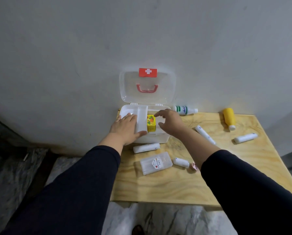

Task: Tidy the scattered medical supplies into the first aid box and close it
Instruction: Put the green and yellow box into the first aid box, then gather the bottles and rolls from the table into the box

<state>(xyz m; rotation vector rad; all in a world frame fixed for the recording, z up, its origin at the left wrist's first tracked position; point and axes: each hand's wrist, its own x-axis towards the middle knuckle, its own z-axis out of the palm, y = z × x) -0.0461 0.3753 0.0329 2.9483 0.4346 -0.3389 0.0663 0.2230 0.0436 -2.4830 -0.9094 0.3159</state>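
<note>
Now open at the far left of the wooden surface [158, 187]: first aid box [160, 139], lid [147, 85] upright against the wall. Left hand [125, 128] flat, fingers spread wide, on the inner tray [141, 121]. Right hand [171, 122] open wide, empty, just beside the yellow carton [151, 125] inside. Scattered near and right: gauze rolls [146, 147], cling film pack [156, 162], white bottle [186, 110], yellow bottle [229, 118].

First aid box [152, 139] at table [226, 184] back-left, lid up against wall; small carton [151, 123] inside; two bottles [186, 110] right of it; rolls [146, 147] in front and right
</note>
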